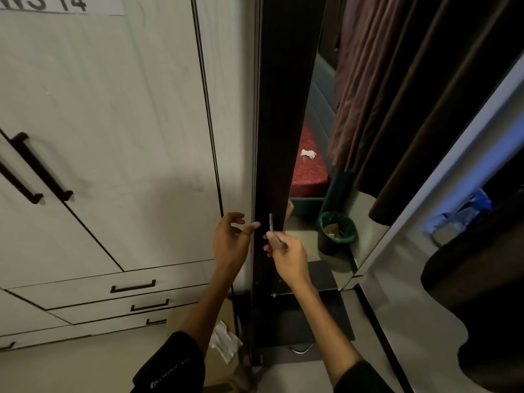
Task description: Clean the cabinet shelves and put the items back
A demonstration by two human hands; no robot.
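Observation:
A tall dark cabinet door point(279, 123) stands edge-on in the middle of the view, with a thin metal handle point(270, 222) low on it. My right hand point(286, 255) has its fingers curled and pinches the lower end of that handle. My left hand point(231, 239) hovers just left of the door's edge, fingers loosely spread, the thumb touching the edge. A crumpled white cloth point(225, 343) lies on the floor below my left forearm. The cabinet shelves are hidden behind the door.
A white wardrobe point(113, 131) with black handles and drawers point(133, 287) fills the left. To the right a mirror point(365, 222) reflects a green-lined bin point(337, 231), a red mattress point(309, 171) and brown curtains point(397, 95).

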